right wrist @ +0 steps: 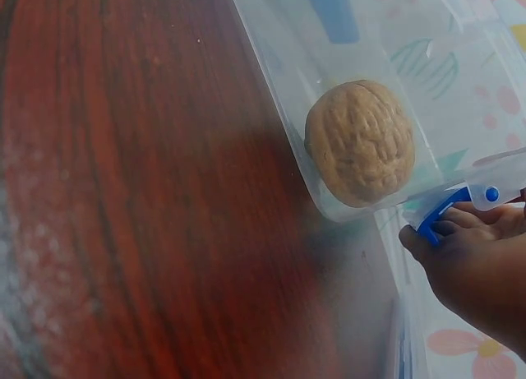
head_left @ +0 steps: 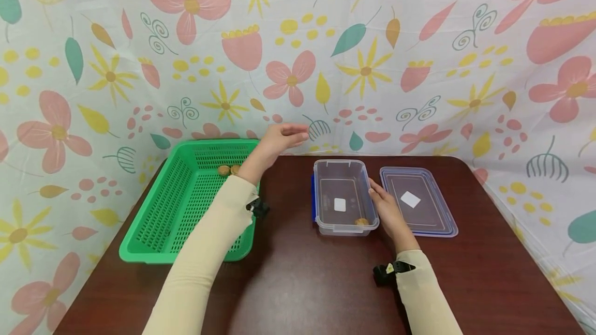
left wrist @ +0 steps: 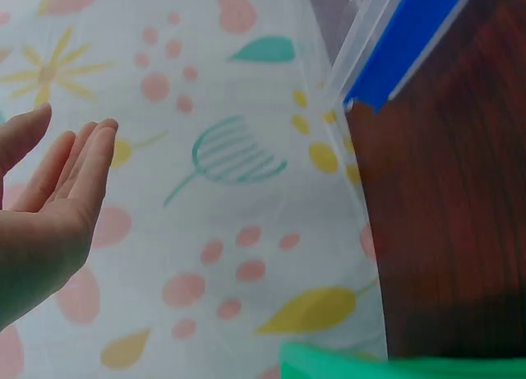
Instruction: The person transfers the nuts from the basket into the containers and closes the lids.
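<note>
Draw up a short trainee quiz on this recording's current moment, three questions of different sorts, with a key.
1. True or false: the left hand rests on the tabletop.
2. In the head view, where does the lid lie?
A) left of the clear box
B) right of it
C) inside it
3. What brown, rounded thing lies in the box that the right hand touches?

Key:
1. False; it is raised in the air.
2. B
3. A walnut.

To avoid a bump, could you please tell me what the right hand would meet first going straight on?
The right hand would likely meet the clear plastic container first; its fingers seem to touch it.
</note>
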`<action>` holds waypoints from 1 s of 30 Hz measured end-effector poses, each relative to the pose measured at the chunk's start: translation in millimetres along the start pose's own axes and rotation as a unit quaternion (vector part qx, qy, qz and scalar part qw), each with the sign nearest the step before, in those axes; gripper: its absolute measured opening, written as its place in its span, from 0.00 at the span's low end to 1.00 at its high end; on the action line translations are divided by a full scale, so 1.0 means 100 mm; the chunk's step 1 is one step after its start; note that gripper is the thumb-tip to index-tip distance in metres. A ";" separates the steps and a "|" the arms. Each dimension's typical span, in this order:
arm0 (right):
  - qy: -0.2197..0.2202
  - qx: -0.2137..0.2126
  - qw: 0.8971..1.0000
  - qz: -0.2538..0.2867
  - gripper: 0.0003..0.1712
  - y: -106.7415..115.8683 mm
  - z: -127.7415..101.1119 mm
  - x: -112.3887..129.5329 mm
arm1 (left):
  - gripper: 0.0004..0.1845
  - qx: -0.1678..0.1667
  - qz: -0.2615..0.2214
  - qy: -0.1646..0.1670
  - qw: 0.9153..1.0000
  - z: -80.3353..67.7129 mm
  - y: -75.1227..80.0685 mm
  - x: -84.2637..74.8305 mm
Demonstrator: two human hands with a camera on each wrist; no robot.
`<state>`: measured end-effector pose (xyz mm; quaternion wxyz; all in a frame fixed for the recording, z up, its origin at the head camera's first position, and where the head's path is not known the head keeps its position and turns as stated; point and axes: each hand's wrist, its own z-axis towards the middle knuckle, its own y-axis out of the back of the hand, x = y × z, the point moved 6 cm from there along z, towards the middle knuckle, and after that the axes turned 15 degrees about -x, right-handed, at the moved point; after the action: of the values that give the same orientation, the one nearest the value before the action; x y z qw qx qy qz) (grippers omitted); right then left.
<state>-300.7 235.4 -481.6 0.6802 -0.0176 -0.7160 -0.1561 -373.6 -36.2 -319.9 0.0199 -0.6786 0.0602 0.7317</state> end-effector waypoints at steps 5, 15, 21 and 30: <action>0.006 -0.007 1.000 -0.005 0.29 0.02 -0.01 0.00 | 0.22 -0.018 -0.023 -0.012 0.999 0.01 0.27 -0.02; 0.017 -0.005 1.000 -0.007 0.29 0.02 -0.02 0.00 | 0.23 -0.063 -0.058 -0.002 0.996 0.02 0.74 0.12; 0.016 -0.008 1.000 0.000 0.29 0.02 -0.01 0.01 | 0.24 -0.086 -0.079 0.016 0.993 0.04 0.97 0.27; 0.010 -0.007 1.000 -0.004 0.29 0.01 -0.02 0.01 | 0.24 -0.132 -0.049 0.070 0.988 -0.07 1.24 0.47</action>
<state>-298.9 235.6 -479.9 0.6866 -0.0172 -0.7081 -0.1639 -384.5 -162.5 -359.2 -0.0382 -0.7268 -0.0696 0.6822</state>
